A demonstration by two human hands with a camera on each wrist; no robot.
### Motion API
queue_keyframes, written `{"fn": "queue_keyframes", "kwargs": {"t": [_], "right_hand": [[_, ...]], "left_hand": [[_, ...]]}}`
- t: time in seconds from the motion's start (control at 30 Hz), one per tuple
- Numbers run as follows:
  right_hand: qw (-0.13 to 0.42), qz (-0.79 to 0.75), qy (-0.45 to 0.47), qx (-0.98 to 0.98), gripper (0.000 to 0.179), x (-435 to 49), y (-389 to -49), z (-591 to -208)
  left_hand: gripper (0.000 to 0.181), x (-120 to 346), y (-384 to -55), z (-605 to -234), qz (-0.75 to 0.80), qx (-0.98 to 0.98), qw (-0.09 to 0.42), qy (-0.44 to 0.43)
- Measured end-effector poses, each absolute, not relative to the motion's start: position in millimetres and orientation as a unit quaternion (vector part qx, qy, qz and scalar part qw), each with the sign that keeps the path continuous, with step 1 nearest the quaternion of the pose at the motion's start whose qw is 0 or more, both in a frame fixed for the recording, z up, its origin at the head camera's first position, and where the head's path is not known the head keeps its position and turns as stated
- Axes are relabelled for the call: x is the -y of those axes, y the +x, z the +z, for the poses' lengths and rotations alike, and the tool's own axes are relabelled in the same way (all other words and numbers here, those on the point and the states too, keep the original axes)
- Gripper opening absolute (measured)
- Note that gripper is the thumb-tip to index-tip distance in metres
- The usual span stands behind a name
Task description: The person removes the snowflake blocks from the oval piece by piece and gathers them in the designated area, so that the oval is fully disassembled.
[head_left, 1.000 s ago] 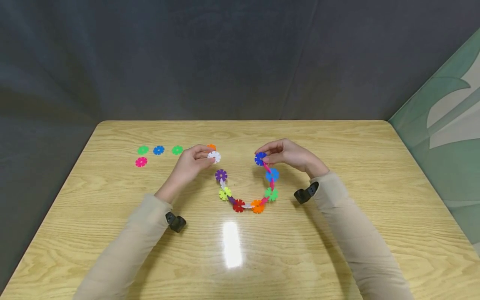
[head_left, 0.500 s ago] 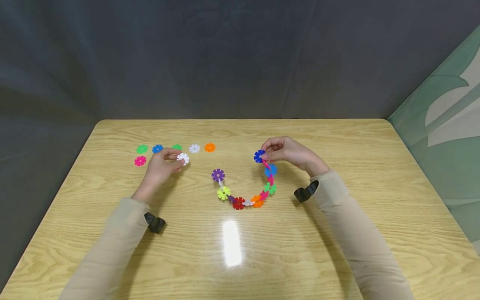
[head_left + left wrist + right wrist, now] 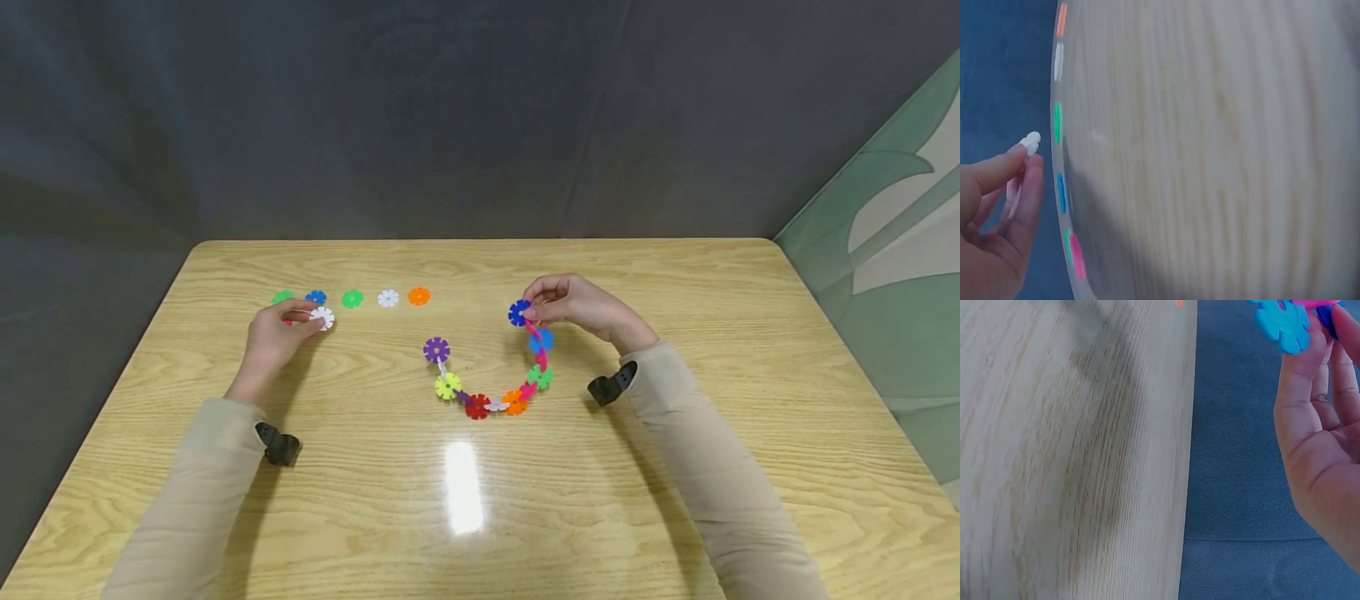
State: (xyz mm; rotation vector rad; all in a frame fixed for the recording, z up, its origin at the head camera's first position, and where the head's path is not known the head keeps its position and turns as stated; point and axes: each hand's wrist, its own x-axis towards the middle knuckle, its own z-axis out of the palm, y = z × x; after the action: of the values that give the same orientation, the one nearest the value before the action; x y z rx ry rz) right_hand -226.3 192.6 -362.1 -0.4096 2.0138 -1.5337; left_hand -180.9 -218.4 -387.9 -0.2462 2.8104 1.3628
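My left hand (image 3: 273, 337) pinches a white notched snowflake disc (image 3: 322, 318) between thumb and fingers, held above the table. In the left wrist view that disc shows nearly edge-on at the fingertips. On the right, my right hand (image 3: 581, 310) pinches a dark blue snowflake disc (image 3: 518, 313), the end piece of a U-shaped chain of interlocked discs. Following the chain come a light blue disc (image 3: 542, 341), a green disc (image 3: 540, 377), an orange disc (image 3: 514, 402), a red disc (image 3: 477, 407), a yellow-green disc (image 3: 447, 386) and a purple disc (image 3: 437, 350), linked by pink, white and purple ones.
Loose discs lie in a row at the back left: green (image 3: 282, 296), blue (image 3: 316, 297), green (image 3: 352, 298), white (image 3: 387, 297) and orange (image 3: 419, 296). A pink disc (image 3: 1077, 257) is mostly behind my left hand in the head view. Dark cloth (image 3: 480, 125) hangs behind the table.
My left hand has moved left with the white disc, from near the chain's purple end to the loose discs' left end. The right hand and chain have shifted only slightly.
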Motion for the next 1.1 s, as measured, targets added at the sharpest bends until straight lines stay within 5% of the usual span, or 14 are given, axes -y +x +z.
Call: {"fn": "queue_keyframes", "kwargs": {"t": [1.1], "right_hand": [[0.287,-0.598,-0.144,-0.734,0.025,-191,-227,-363]], "left_hand": [[0.038,231,-180,-391,0.358,-0.927,0.022,-0.108]]}}
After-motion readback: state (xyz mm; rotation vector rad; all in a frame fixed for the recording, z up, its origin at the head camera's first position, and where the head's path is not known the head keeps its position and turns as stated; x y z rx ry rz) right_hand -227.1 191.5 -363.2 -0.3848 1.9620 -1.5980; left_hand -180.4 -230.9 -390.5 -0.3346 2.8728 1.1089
